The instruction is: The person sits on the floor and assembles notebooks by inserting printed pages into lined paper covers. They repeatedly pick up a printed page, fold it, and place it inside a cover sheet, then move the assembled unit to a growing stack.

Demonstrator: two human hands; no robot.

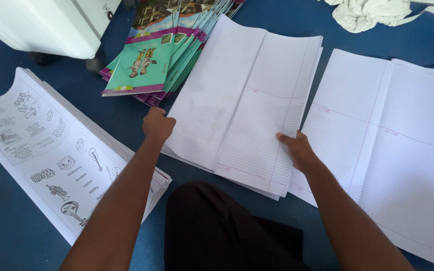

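A person seated on a blue floor (6,236) works among stacks of paper, seen from above. At far left lies a stack of printed sheets (51,155) with line drawings of musical instruments, its top edge curling up near a white cabinet (41,25). Above centre, a fanned pile of teal and purple covers (151,60) rests partly under the middle stack.

The left hand (156,125) sits at the left edge of the ruled bundle (242,105), fingers curled over and closed on that edge; the fingertips themselves are hidden beneath the paper. The bundle lies between both hands, its long axis running away from the person and tilted slightly to the right, the blank outer leaf on the left, the ruled leaf on the right. The right hand (297,150) grips the bundle's near right corner, thumb on top pointing left, fingers tucked below and out of sight. Both hands are about equally close, one on each side, so the bundle is held by its two opposite sides with its far end lying on the floor toward the covers.

Just right, touching or overlapping the bundle's lower corner, a wider spread of ruled sheets (393,145) lies flat. A crumpled white cloth (367,12) sits at the top right. The person's dark-clad knee (212,231) fills the lower centre.
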